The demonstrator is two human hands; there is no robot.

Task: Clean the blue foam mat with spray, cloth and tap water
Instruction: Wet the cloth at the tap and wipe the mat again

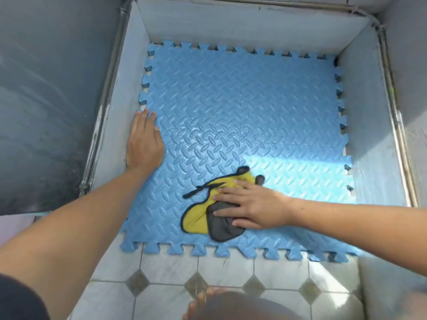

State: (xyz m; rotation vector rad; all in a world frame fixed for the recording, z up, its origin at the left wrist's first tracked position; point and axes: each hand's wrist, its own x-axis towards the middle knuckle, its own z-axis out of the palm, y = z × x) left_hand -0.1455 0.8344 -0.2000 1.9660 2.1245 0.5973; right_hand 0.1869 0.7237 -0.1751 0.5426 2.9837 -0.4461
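On mat, right hand pressing cloth

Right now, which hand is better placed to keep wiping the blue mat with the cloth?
The right hand. It already lies flat on the yellow and grey cloth at the near side of the blue mat. The left hand is pressed on the mat's left edge, apart from the cloth, probably steadying it.

Blue foam mat on tiled floor
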